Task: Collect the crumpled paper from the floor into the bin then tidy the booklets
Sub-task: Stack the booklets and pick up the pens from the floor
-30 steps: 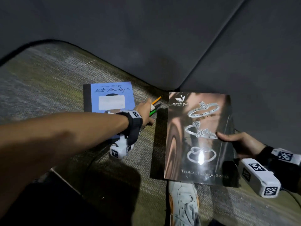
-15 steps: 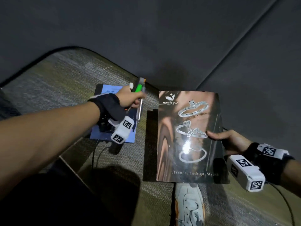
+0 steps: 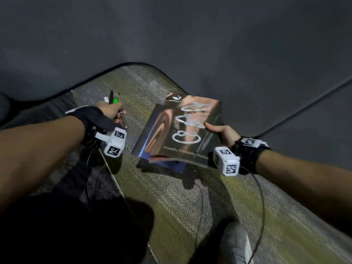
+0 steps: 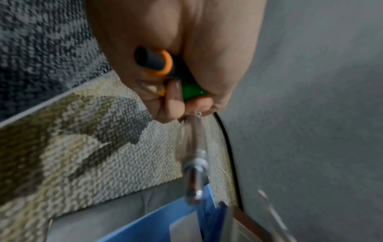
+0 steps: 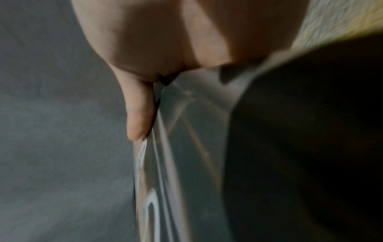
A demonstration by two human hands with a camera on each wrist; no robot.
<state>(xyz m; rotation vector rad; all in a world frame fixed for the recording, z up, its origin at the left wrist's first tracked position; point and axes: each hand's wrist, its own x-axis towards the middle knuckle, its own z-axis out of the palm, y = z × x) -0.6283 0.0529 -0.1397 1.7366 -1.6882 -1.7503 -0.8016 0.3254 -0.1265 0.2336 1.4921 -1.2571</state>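
A glossy jewellery booklet [image 3: 182, 128] with ring pictures lies tilted over a blue booklet [image 3: 167, 164], whose edge shows beneath it. My right hand [image 3: 219, 131] grips the glossy booklet [image 5: 186, 147] at its right edge, thumb on the cover. My left hand [image 3: 111, 111], to the left of the booklets, is curled round a bunch of pens [image 3: 114, 101], among them green, black and orange ones. In the left wrist view my left hand [image 4: 176, 73] holds the pens [image 4: 159, 65] and the blue booklet [image 4: 157, 224] shows at the bottom. No crumpled paper or bin is in view.
The booklets lie on a patterned carpet [image 3: 181, 202]. A dark grey upholstered surface [image 3: 190, 44] curves round the carpet at the back and right. A white shoe [image 3: 236, 244] stands at the bottom right. Thin cables [image 3: 262, 197] hang from both wrists.
My left hand lifted the pens off the blue booklet and moved left. My right hand brought the glossy booklet over onto the blue one.
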